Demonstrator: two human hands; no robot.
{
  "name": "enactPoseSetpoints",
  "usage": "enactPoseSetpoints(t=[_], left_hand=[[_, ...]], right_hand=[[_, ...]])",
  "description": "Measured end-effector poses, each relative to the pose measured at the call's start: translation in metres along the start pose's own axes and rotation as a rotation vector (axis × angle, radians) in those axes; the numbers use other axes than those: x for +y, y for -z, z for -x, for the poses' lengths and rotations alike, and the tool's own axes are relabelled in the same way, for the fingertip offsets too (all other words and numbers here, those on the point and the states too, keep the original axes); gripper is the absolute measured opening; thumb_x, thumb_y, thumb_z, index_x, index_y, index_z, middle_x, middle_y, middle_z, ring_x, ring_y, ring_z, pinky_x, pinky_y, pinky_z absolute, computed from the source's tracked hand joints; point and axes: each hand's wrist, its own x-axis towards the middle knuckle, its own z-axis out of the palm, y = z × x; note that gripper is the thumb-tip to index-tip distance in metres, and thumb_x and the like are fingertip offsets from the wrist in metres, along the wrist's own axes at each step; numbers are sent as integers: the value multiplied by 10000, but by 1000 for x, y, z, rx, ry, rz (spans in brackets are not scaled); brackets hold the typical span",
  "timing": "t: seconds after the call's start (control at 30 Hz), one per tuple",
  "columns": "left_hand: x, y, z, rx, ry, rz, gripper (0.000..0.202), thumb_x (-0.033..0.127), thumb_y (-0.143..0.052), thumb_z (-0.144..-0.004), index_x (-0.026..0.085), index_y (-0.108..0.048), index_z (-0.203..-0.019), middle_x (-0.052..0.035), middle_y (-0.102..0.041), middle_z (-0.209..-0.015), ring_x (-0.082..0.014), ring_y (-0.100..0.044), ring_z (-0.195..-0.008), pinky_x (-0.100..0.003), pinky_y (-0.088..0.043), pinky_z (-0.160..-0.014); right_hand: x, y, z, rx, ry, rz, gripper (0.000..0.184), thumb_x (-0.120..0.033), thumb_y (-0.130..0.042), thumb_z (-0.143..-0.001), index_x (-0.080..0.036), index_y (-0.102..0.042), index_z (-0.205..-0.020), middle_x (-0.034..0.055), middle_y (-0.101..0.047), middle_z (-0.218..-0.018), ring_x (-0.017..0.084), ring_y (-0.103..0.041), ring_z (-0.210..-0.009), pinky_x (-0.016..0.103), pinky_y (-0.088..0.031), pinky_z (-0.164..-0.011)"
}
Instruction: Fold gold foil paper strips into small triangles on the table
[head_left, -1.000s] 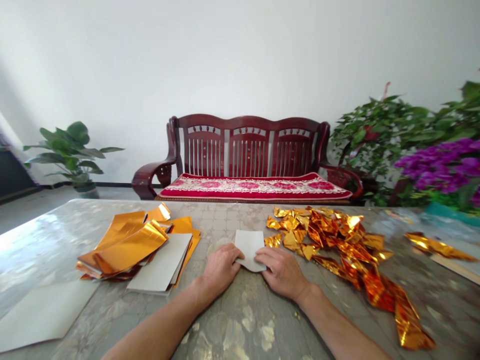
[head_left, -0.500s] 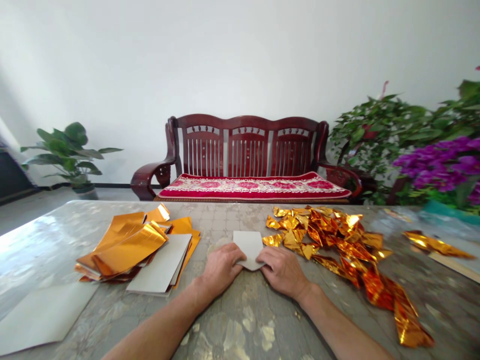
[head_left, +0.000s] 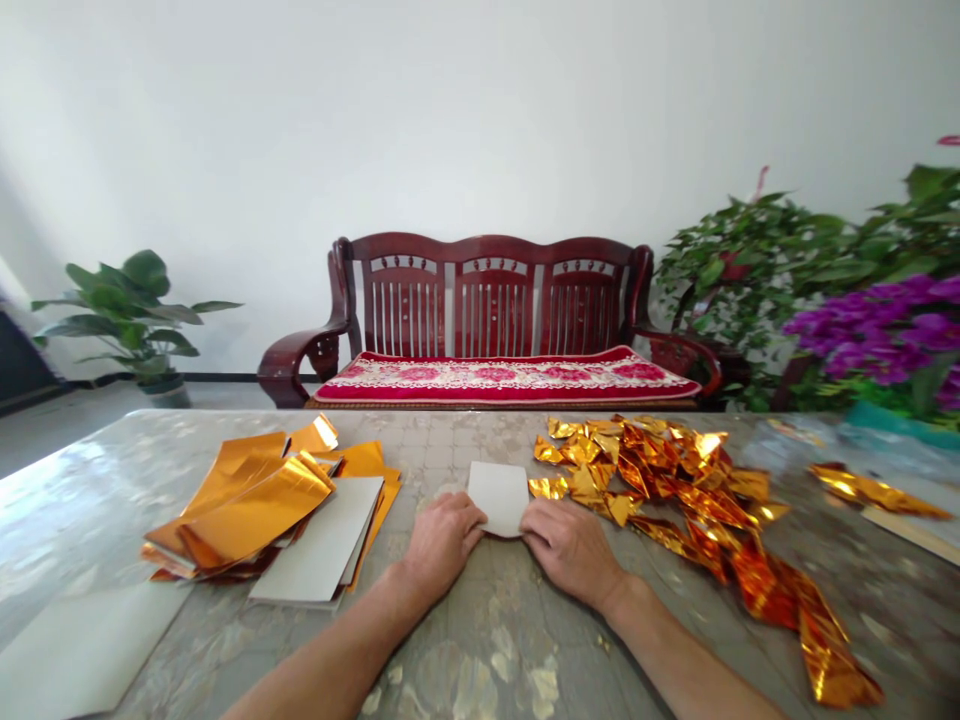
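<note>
Table, mottled grey-brown and glossy: spreading across the foreground before me, with two bare forearms reaching in over its near edge. Large sheet, pale: lying flat at the near left, its outer side running out of view. Left hand: closing thumb and fingers on the near left corner of a small sheet. Right hand: gripping the near right corner of the same, knuckles up; what the covered fingertips are doing underneath, I cannot tell. Small sheet, pale side up: lying at mid-table between the hands, its near edge bowing slightly toward the person. Stack, gold foil and pale papers: sprawling loosely left of the left hand, well apart from it, a pale paper topping its right side. Gold pieces, folded and angular: heaping beyond and right of the right hand, one tip nearly reaching the small sheet, a tail of them trailing toward the near right. Gold cone: lying apart at the far right. Clear plastic: crumpling behind it. Bench, dark red wood: standing beyond the table, bearing a red-and-white floral cover. Potted plant: standing at left. Purple blossoms and trailing greenery: crowding the right. Wall, white: backing everything.
</note>
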Motion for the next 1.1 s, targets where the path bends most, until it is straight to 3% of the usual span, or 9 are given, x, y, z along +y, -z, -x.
enactPoseSetpoints(t=[0.17, 0.4, 1.1], left_hand=[[-1, 4, -1, -1, -14, 106, 167, 236, -555, -908, 249, -721, -902, -25, -662, -962, -163, -626, -900, -243, -446, -771], [-1, 5, -2, -44, 19, 74, 204, 266, -539, -915, 233, -722, -832, -27, -666, -891, -169, -620, -876, -249, -428, -750], [4, 5, -7, -43, 214, -92, 251, 352, -512, -938, 203, -667, -808, -35, -682, -876, -178, -628, -842, -256, -365, -678]], right_hand=[[3, 0, 0, -31, -37, 21, 127, -162, -591, -894, -207, -652, -793, 20, -663, -832, 174, -593, -823, 281, -409, -725], [0, 1, 0, -17, -36, -1, 125, -219, -586, -918, -228, -683, -839, 20, -677, -851, 177, -595, -838, 294, -418, -747], [-2, -3, -7, -81, -334, 42, 211, -293, -562, -927, -221, -624, -739, 13, -656, -824, 179, -602, -815, 281, -373, -674]])
